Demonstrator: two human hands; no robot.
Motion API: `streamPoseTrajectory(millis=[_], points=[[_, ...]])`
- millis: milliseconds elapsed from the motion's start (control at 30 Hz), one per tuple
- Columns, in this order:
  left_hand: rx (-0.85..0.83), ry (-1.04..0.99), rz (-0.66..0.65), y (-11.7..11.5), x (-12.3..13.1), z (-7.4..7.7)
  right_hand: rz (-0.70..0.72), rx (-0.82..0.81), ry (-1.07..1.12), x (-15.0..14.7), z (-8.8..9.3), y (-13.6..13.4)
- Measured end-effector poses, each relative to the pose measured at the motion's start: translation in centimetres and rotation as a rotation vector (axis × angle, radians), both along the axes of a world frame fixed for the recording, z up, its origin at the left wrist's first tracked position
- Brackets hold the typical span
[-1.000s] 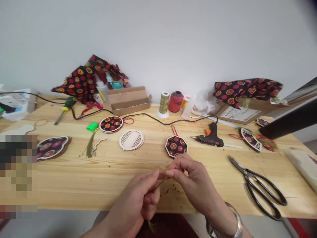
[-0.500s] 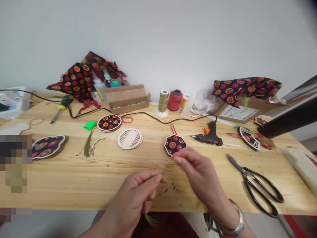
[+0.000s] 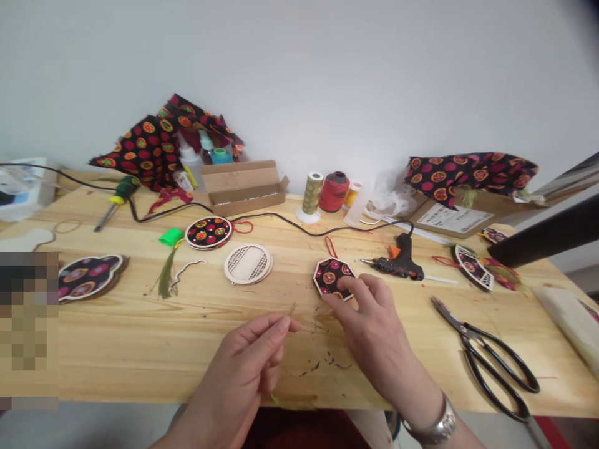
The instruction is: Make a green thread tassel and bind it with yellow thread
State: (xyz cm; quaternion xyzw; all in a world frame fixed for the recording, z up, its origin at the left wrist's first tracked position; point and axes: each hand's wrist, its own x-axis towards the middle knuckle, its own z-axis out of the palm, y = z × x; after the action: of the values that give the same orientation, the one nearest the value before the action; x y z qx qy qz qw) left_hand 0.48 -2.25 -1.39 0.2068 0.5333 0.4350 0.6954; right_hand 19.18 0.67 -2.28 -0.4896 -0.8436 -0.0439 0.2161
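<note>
My left hand [image 3: 257, 352] pinches a thin olive-green tassel [image 3: 294, 308]. Its thread tip stands up above the thumb, while more green strands show below the fist at the table's front edge. My right hand [image 3: 367, 318] is over the lower right part of an octagonal ornament [image 3: 331, 274] with dark patterned fabric, a pale wooden rim and a red hanging loop. Thumb and fingers are apart there, by the ornament's lower edge and on its face; whether they press on it I cannot tell. Dark thread scraps [image 3: 322, 363] lie between my hands.
Black-handled scissors [image 3: 486, 355] and a glue gun [image 3: 397, 262] lie at the right. Farther left are a round wooden frame [image 3: 248, 263], a round fabric ornament [image 3: 208, 232] and a screwdriver [image 3: 115, 202]. Thread spools [image 3: 312, 193] and an open cardboard box [image 3: 246, 187] stand near the wall.
My right hand has let go of the thread end, opened and moved onto the octagonal ornament. My left hand has shifted slightly left, still pinching the tassel.
</note>
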Motion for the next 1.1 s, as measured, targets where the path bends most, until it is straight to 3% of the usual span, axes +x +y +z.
streamPoseTrajectory(millis=[200, 333, 533, 700, 833, 967, 1100], points=[[-0.026, 0.002, 0.028, 0.1, -0.1, 0.0, 0.077, -0.047, -0.030, -0.9, 0.3, 1.0], [-0.031, -0.011, 0.045, 0.1, -0.2, 0.1, 0.039, -0.140, 0.253, -1.4, 2.0, 2.7], [-0.025, -0.033, 0.043, 0.0, -0.6, -1.0, -0.025, -0.232, 0.872, -1.3, 9.2, 6.8], [-0.023, -0.034, 0.024, 0.2, -1.2, -1.8, -0.006, -0.149, 1.060, -1.9, 15.6, 8.1], [0.009, -0.026, 0.025, 0.2, -1.2, -1.4, 0.137, -0.043, 1.107, -3.0, 18.8, 7.2], [0.021, -0.056, 0.047, 0.2, -1.1, -1.1, 0.176, -0.043, 1.063, -4.2, 19.5, 7.0], [-0.004, -0.050, 0.017, 0.3, -1.1, -1.0, 0.120, -0.196, 1.059, -5.0, 18.6, 9.9]])
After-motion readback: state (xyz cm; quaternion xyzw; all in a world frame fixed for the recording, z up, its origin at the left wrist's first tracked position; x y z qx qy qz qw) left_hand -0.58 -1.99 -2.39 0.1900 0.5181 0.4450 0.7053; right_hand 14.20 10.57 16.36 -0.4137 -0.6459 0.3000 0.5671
